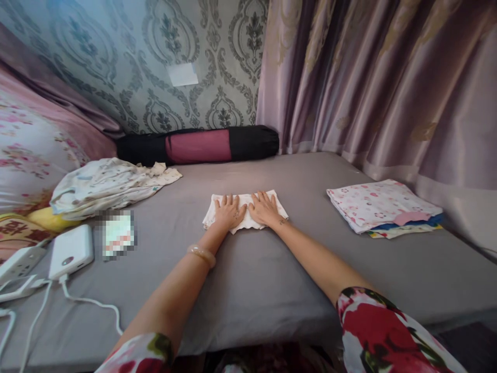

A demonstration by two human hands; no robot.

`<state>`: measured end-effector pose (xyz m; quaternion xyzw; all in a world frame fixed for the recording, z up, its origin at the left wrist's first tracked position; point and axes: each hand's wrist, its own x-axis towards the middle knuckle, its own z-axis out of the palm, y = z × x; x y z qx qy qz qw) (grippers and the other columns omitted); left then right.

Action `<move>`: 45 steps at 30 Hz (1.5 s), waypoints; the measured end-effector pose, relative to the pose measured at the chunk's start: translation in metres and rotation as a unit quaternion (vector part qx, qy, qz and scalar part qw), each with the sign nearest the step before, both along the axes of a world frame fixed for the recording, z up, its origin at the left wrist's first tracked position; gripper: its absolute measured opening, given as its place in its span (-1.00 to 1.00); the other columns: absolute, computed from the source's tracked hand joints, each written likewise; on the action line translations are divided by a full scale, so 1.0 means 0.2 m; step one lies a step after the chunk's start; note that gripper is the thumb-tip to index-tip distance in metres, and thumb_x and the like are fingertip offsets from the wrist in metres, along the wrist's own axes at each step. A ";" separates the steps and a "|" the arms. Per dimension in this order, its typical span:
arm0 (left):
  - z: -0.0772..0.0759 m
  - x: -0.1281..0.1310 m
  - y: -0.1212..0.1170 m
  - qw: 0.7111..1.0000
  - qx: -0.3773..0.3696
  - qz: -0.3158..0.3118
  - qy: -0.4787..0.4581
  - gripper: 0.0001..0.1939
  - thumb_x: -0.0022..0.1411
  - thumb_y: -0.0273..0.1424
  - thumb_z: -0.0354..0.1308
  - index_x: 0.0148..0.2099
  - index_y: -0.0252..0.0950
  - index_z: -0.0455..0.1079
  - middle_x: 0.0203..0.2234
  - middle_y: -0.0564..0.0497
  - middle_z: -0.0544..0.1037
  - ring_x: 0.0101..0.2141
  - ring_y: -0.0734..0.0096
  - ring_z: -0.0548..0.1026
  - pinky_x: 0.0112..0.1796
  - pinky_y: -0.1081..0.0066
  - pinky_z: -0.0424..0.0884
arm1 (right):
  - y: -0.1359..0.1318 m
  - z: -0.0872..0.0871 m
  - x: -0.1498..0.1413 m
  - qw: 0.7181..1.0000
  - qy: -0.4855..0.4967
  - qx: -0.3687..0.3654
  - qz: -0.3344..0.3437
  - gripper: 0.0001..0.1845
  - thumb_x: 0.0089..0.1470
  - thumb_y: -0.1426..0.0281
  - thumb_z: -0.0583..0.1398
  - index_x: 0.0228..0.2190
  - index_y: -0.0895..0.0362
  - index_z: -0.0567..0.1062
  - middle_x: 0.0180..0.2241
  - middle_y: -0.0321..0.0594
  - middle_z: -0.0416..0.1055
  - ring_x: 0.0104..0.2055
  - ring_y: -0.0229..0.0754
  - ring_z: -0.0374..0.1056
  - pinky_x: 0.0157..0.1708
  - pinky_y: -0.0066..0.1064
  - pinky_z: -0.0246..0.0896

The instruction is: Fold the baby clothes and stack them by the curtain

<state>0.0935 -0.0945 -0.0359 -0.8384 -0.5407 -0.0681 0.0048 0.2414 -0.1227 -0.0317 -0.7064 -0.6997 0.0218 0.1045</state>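
Observation:
A small white folded cloth point(245, 220), perhaps a garment, lies on the grey sheet point(264, 280) in front of me. My left hand point(229, 210) rests flat on its left half, fingers stretched out and pointing away from me. On the right half my right hand point(266, 208) presses down in the same way, its fingers spread. The thumbs come close together near the cloth's middle. Both palms hide part of the cloth, and its edges show around them.
Folded clothes point(384, 207) lie in a stack at the right. Crumpled pale clothing point(104, 186) is at the left. Nearer are a white power bank point(72, 253) with cables and a power strip point(21, 264). A long black and maroon bag point(198, 146) lies along the wall.

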 end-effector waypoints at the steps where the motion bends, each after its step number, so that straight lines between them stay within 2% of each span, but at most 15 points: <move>1: 0.00 0.00 0.01 1.000 0.000 0.000 -0.001 -0.34 0.37 -0.06 -0.32 0.31 -0.36 0.09 0.28 -0.32 0.14 0.27 -0.13 0.06 0.17 -0.20 -0.09 | 0.00 0.00 0.00 1.000 -0.001 -0.002 0.000 -0.41 0.27 0.22 -0.14 0.22 0.20 0.21 0.30 0.05 0.03 0.34 0.08 -0.12 0.26 0.10 -0.34; 6: 0.03 -0.05 0.03 0.999 -0.029 -0.026 0.001 -0.36 0.36 -0.03 -0.30 0.29 -0.33 0.11 0.27 -0.29 0.17 0.26 -0.06 0.10 0.16 -0.15 -0.01 | 0.01 0.02 0.04 0.999 0.013 -0.034 0.016 -0.38 0.28 0.22 -0.18 0.26 0.22 0.16 0.32 0.05 -0.02 0.35 0.07 -0.15 0.26 0.08 -0.33; 9: 0.05 -0.11 0.04 0.999 0.000 -0.033 0.003 -0.39 0.37 -0.06 -0.30 0.24 -0.33 0.17 0.25 -0.28 0.20 0.26 0.00 0.10 0.18 -0.14 -0.04 | 0.00 0.03 0.10 0.999 0.006 -0.023 0.022 -0.38 0.29 0.25 -0.20 0.26 0.28 0.14 0.33 0.08 -0.05 0.36 0.05 -0.17 0.28 0.03 -0.36; 11: 0.04 -0.15 0.04 1.000 0.007 -0.020 -0.002 -0.40 0.38 -0.06 -0.31 0.25 -0.31 0.16 0.26 -0.27 0.19 0.27 0.02 0.08 0.19 -0.12 -0.05 | -0.01 0.03 0.14 1.000 -0.001 -0.019 0.019 -0.37 0.29 0.25 -0.20 0.26 0.30 0.13 0.33 0.06 -0.04 0.36 0.03 -0.15 0.29 0.00 -0.35; 15: 0.01 -0.17 0.05 1.000 -0.018 -0.009 -0.014 -0.40 0.38 -0.05 -0.31 0.28 -0.27 0.11 0.28 -0.24 0.17 0.27 0.07 0.08 0.18 -0.03 0.05 | -0.02 0.02 0.16 0.999 0.001 -0.032 0.010 -0.37 0.29 0.24 -0.21 0.27 0.29 0.12 0.32 0.03 0.00 0.35 0.02 -0.12 0.28 -0.02 -0.30; 19: 0.02 -0.19 0.07 0.999 -0.030 -0.031 -0.013 -0.42 0.38 -0.07 -0.32 0.27 -0.27 0.12 0.27 -0.23 0.17 0.27 0.07 0.09 0.17 -0.04 0.07 | -0.01 0.03 0.16 0.999 0.010 -0.052 0.011 -0.35 0.29 0.22 -0.22 0.28 0.28 0.10 0.33 0.02 -0.04 0.36 0.02 -0.15 0.29 -0.02 -0.32; 23: 0.04 -0.27 0.08 0.999 -0.042 -0.028 -0.014 -0.41 0.39 -0.09 -0.35 0.28 -0.30 0.11 0.29 -0.25 0.14 0.30 0.07 0.05 0.20 -0.08 -0.02 | -0.01 0.05 0.22 0.998 0.006 -0.056 -0.002 -0.31 0.29 0.20 -0.23 0.29 0.35 0.05 0.35 0.05 -0.12 0.38 0.03 -0.23 0.31 -0.01 -0.39; 27: 0.01 -0.34 0.10 0.997 -0.063 -0.012 -0.042 -0.38 0.38 -0.09 -0.35 0.31 -0.33 0.07 0.32 -0.23 0.09 0.32 0.10 -0.01 0.23 -0.04 -0.07 | -0.02 0.04 0.28 0.997 0.009 -0.081 -0.017 -0.30 0.29 0.20 -0.25 0.29 0.37 0.03 0.36 0.04 -0.16 0.38 0.00 -0.23 0.31 -0.05 -0.36; 31: -0.03 -0.36 0.10 0.995 -0.074 0.000 -0.067 -0.38 0.37 -0.08 -0.32 0.32 -0.31 0.07 0.33 -0.19 0.07 0.33 0.14 -0.03 0.24 0.00 -0.08 | -0.02 0.03 0.29 0.996 0.006 -0.084 -0.018 -0.30 0.29 0.20 -0.26 0.30 0.36 0.02 0.36 0.03 -0.16 0.38 0.00 -0.22 0.31 -0.05 -0.34; 35: -0.04 -0.37 0.10 0.993 -0.046 -0.005 -0.108 -0.41 0.37 -0.10 -0.27 0.29 -0.30 0.13 0.31 -0.18 0.14 0.31 0.18 0.03 0.25 0.05 -0.05 | -0.03 0.03 0.28 0.996 -0.004 -0.087 -0.023 -0.30 0.28 0.19 -0.26 0.30 0.34 0.03 0.36 0.01 -0.16 0.38 0.02 -0.22 0.30 0.03 -0.34; 39: -0.05 -0.39 0.11 0.983 -0.011 -0.011 -0.185 -0.45 0.36 -0.13 -0.21 0.21 -0.33 0.25 0.24 -0.18 0.26 0.27 0.23 0.15 0.23 0.17 0.08 | -0.02 0.06 0.25 0.998 -0.044 -0.048 -0.009 -0.33 0.28 0.22 -0.23 0.27 0.34 0.10 0.34 0.04 -0.10 0.39 0.06 -0.27 0.30 0.11 -0.49; 42: -0.06 -0.41 0.11 0.972 0.012 -0.021 -0.233 -0.50 0.34 -0.16 -0.15 0.14 -0.33 0.33 0.17 -0.17 0.37 0.22 0.23 0.24 0.21 0.18 0.15 | -0.02 0.06 0.21 0.999 -0.040 -0.019 0.024 -0.34 0.28 0.23 -0.23 0.28 0.32 0.09 0.35 0.02 -0.11 0.39 0.03 -0.27 0.31 0.01 -0.45; 45: -0.07 -0.41 0.11 0.964 0.028 -0.033 -0.264 -0.55 0.32 -0.20 -0.09 0.09 -0.32 0.39 0.12 -0.15 0.43 0.19 0.22 0.29 0.19 0.19 0.19 | -0.01 0.05 0.18 0.999 -0.014 -0.039 0.033 -0.32 0.29 0.20 -0.26 0.29 0.30 0.07 0.35 0.01 -0.09 0.38 0.00 -0.22 0.31 -0.12 -0.34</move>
